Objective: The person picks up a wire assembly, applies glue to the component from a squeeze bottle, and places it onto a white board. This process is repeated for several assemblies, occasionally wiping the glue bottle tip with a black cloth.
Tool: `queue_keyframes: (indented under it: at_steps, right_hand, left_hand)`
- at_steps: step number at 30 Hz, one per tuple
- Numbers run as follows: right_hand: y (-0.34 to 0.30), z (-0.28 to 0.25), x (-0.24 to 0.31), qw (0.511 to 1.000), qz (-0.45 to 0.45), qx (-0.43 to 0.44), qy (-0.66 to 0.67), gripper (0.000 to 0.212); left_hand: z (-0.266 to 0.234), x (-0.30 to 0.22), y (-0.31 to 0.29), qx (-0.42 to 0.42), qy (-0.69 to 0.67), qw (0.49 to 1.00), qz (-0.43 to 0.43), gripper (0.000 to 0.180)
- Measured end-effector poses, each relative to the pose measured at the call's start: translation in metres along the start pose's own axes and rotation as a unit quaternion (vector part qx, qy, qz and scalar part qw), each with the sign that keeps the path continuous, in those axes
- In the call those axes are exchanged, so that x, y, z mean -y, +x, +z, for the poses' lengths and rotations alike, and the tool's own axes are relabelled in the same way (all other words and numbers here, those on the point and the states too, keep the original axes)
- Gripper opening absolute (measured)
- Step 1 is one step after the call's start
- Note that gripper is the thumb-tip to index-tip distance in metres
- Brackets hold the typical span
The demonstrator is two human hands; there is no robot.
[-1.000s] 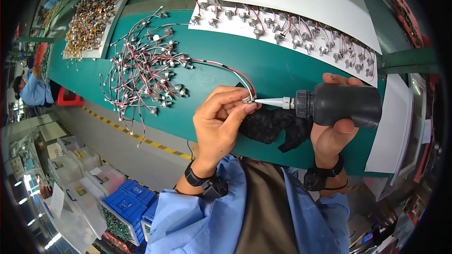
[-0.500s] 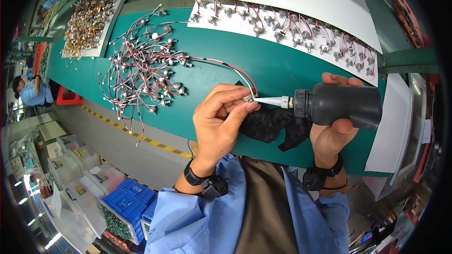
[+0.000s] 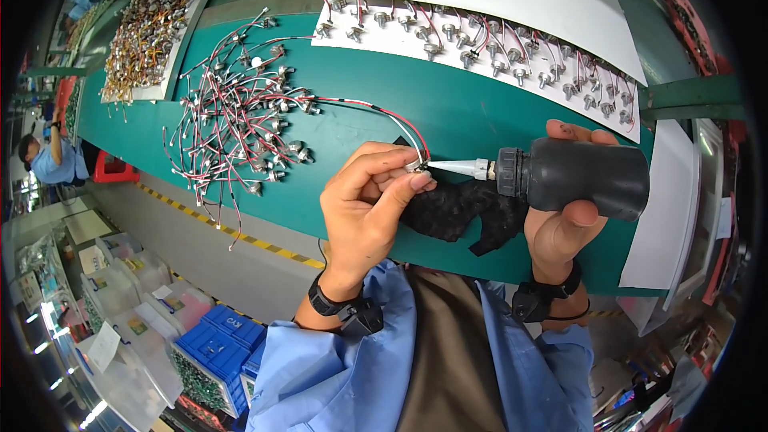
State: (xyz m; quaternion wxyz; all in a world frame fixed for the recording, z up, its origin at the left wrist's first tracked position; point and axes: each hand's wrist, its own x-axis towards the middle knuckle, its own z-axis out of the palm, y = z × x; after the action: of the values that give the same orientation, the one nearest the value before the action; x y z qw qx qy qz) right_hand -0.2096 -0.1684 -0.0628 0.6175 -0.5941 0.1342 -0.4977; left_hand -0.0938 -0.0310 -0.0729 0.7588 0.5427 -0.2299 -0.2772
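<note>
My left hand (image 3: 360, 210) pinches a small metal potentiometer (image 3: 414, 166) between thumb and fingers. Red and white wires (image 3: 404, 122) arch from it toward the pile on the left. Wrapped in my right hand (image 3: 552, 236) is a black squeeze bottle (image 3: 590, 179), lying on its side. Its tapered pale nozzle (image 3: 460, 167) points left, and the tip meets or nearly meets the potentiometer's terminals; I cannot tell which. Below the nozzle, a crumpled black cloth (image 3: 440, 214) lies on the green bench top (image 3: 352, 68).
A tangled heap of wired potentiometers (image 3: 240, 112) lies left. Several more stand in rows on a white sheet (image 3: 360, 46) at the back. A tray of small parts (image 3: 156, 32) sits far left. Blue crates (image 3: 216, 344) stand beyond the bench's left edge, and a person (image 3: 58, 162) is in the background.
The bench and both hands appear slightly farther left and higher in the picture. The grip on potentiometer and bottle is the same. The background person has raised an arm.
</note>
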Motion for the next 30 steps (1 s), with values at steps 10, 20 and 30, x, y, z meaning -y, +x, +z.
queue_keyframes:
  at_steps: [10, 20, 30]
  right_hand:
    - [0.001, 0.0002, -0.0008, 0.999, -0.026, 0.027, 0.008, 0.075]
    - [0.0008, -0.0032, 0.0004, 1.0, -0.008, 0.005, -0.002, 0.075]
    - [0.0014, -0.0032, -0.0004, 1.0, 0.005, 0.021, 0.009, 0.071]
  left_hand:
    - [-0.0005, 0.0006, -0.0005, 0.01, -0.002, 1.0, -0.005, 0.017]
    - [-0.0006, -0.0012, -0.0002, 0.018, -0.015, 1.0, -0.016, 0.017]
    - [-0.0012, -0.0018, -0.0022, 0.012, -0.019, 0.999, -0.03, 0.017]
